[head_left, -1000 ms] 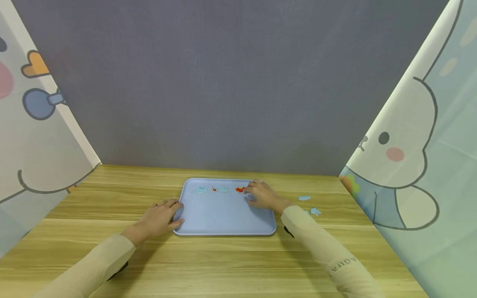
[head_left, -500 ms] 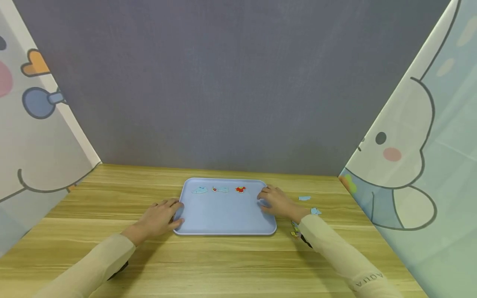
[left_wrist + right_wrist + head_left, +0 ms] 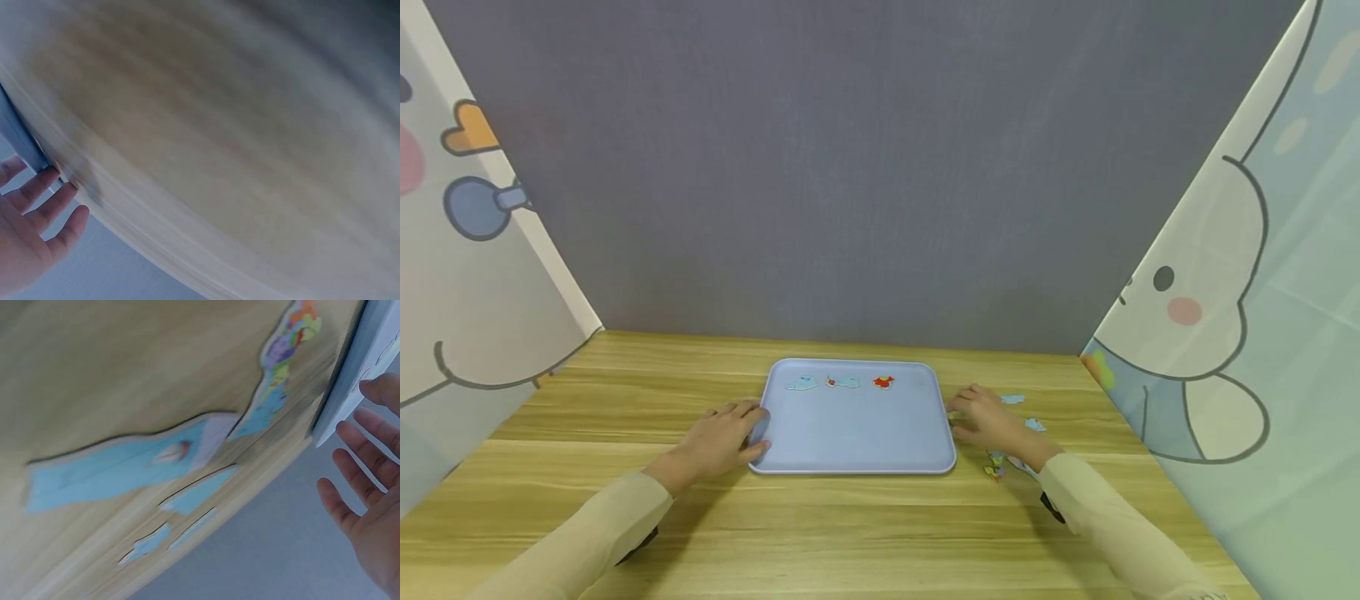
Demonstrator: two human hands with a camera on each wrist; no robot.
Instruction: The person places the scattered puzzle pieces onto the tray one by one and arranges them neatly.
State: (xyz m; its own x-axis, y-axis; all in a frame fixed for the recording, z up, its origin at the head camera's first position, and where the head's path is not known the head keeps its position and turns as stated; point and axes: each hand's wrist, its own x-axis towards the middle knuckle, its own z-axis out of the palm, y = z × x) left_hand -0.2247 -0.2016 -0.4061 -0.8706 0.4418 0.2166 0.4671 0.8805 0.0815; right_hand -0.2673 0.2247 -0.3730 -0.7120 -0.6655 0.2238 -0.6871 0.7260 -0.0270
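Observation:
A pale blue tray (image 3: 857, 429) lies on the table. Along its far side are three flat cut-out pieces: a light blue one (image 3: 802, 382), a light blue one with a red spot (image 3: 842, 382) and a red one (image 3: 883, 382). My left hand (image 3: 718, 437) rests at the tray's left rim, fingers extended against the edge in the left wrist view. Just beyond the right rim is my right hand (image 3: 992, 423), low over the table. Its fingers look spread and loosely bent in the right wrist view, with nothing seen between them.
Right of the tray, more pieces lie on the wooden table (image 3: 850, 533): light blue ones (image 3: 1012, 399) (image 3: 1035, 425), a colourful one (image 3: 995, 468) and a long blue one (image 3: 119, 469), partly under the right arm. A grey panel (image 3: 850, 183) stands behind, with printed cloth at both sides.
My right hand has left the red piece in the tray and moved right, over the rim to the table. The red piece stays in the tray. My left hand has not moved.

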